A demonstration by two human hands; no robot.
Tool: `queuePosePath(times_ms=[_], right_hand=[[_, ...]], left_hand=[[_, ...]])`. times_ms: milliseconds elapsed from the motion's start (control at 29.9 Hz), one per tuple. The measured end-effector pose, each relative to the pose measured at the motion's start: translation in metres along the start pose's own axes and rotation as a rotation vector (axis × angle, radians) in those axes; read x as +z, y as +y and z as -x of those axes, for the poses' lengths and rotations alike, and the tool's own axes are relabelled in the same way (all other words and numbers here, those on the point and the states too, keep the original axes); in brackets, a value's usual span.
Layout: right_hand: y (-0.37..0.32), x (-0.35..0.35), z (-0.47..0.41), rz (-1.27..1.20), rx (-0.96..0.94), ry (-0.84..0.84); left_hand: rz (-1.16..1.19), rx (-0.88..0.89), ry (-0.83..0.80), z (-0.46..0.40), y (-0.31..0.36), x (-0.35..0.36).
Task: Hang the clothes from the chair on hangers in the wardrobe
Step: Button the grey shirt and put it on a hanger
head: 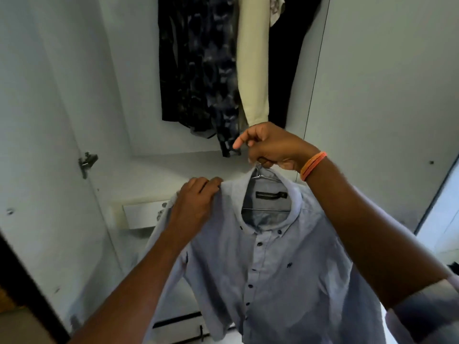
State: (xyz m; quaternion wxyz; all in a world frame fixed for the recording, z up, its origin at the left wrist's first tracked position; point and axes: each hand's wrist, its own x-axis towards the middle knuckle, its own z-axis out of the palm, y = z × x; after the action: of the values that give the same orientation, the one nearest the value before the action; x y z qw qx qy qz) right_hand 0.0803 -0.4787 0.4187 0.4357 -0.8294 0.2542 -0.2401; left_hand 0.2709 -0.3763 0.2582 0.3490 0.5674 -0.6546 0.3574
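Pale blue button-down shirt [285, 269] on a wire hanger [267, 178], held before the open wardrobe [372, 83].
Shirt hangs lengthwise downward, collar uppermost, buttoned front facing the camera; right hand [270, 145] curls round the hanger hook, left hand [196, 202] pinches the shoulder fabric.

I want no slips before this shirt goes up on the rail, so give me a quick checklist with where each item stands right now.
1. Hanger held firmly: ok. The right hand grips the wire hanger at its top.
2. Hanger seated inside the collar: ok. Its bar shows through the neck of the pale blue shirt.
3. Shoulder settled: not ok. The left hand grips that shoulder's fabric, which looks bunched.
4. Front buttoned: ok where visible; the lower part is out of view.
5. Free space on the rail: cannot tell. The rail is out of frame above the hanging clothes.
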Motion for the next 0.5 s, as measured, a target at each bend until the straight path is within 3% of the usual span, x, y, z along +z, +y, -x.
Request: queuePosePath(times_ms=[134,301,435,502], right_hand=[[0.003,-0.024,-0.049,-0.105,-0.067,0.09],[-0.03,-0.048,-0.133,-0.015,-0.238,0.173],[-0.058,-0.078,-0.219,0.259,-0.528,0.69],[-0.066,-0.091,-0.235,0.517,-0.575,0.805]], left_hand=[[0.111,-0.061,0.05,-0.048,-0.044,0.013],[0.011,-0.093,0.121,-0.115,-0.108,0.03],[-0.083,-0.121,0.282,-0.21,-0.198,0.032],[-0.109,-0.131,0.337,-0.252,-0.234,0.018]])
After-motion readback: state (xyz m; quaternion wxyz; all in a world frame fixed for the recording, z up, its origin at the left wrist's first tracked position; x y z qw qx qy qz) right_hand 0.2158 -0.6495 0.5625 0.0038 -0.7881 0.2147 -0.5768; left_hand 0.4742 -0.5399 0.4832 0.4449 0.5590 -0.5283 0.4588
